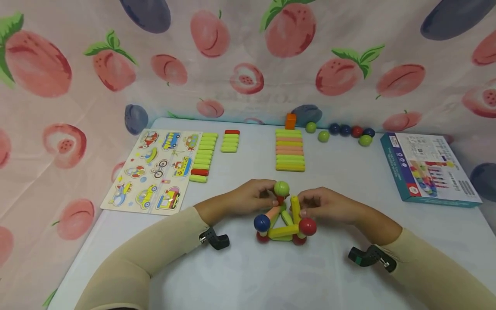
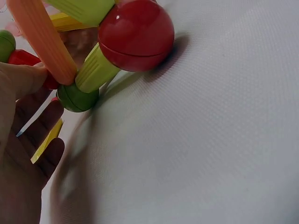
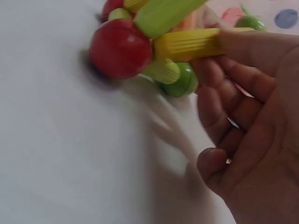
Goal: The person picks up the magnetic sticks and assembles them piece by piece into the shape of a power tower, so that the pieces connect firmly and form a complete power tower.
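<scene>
My right fingers (image 3: 212,112) pinch the yellow stick (image 1: 296,207), pointing far, just right of the red stick (image 2: 22,57) my left fingers (image 2: 50,116) pinch.

In the head view, soft, even, fairly bright light falls on the white table (image 1: 279,280), with only faint, diffuse shadows below the forearms, while the patterned backdrop (image 1: 248,38) looks duller toward the upper corners and the small print on the box (image 1: 430,168) at right is too soft to read. The left wrist view is dimmer, with a small glare spot atop the glossy red ball (image 2: 135,39) at upper centre, a dark shadow at its right and blur toward the lower right corner. The right wrist view is greyer, its lower-centre shadows smeared and the right hand (image 3: 252,107) dim.
</scene>
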Demonstrator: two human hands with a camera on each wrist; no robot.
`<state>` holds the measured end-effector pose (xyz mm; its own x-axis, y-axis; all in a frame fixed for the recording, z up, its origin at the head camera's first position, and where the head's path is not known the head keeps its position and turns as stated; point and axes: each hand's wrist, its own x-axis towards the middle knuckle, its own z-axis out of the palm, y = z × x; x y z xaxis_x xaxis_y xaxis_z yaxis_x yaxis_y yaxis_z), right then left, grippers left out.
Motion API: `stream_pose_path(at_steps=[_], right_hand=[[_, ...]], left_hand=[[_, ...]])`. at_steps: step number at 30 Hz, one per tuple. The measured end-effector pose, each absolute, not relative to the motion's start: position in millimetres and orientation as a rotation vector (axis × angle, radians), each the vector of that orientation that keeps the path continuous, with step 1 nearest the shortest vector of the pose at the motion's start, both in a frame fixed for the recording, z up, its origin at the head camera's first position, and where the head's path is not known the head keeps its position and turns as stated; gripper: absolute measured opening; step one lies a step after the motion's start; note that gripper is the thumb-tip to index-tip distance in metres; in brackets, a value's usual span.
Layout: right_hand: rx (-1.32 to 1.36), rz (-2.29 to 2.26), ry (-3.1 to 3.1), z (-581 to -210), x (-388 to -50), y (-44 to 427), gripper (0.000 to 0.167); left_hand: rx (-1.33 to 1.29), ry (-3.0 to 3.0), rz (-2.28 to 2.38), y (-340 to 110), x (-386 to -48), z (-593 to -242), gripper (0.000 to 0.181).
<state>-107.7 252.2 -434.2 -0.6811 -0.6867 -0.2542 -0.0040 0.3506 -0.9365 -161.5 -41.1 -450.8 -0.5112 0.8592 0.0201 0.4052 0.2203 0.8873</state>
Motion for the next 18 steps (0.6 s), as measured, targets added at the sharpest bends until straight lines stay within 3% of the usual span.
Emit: stream_pose_path(at_steps=[13, 18], right_hand=[[-0.791, -1.255, 2.162, -436.2, -89.3, 246.8, 0.016], [-0.955, -1.032, 2.413, -442.7, -72.0, 246.4, 0.028]], left_hand=[[1.416, 2.046, 1.068, -39.9, -162.6, -445.9, 0.031], [1.444, 2.045, 0.974, -44.5, -164.1, -448.7, 0.039]])
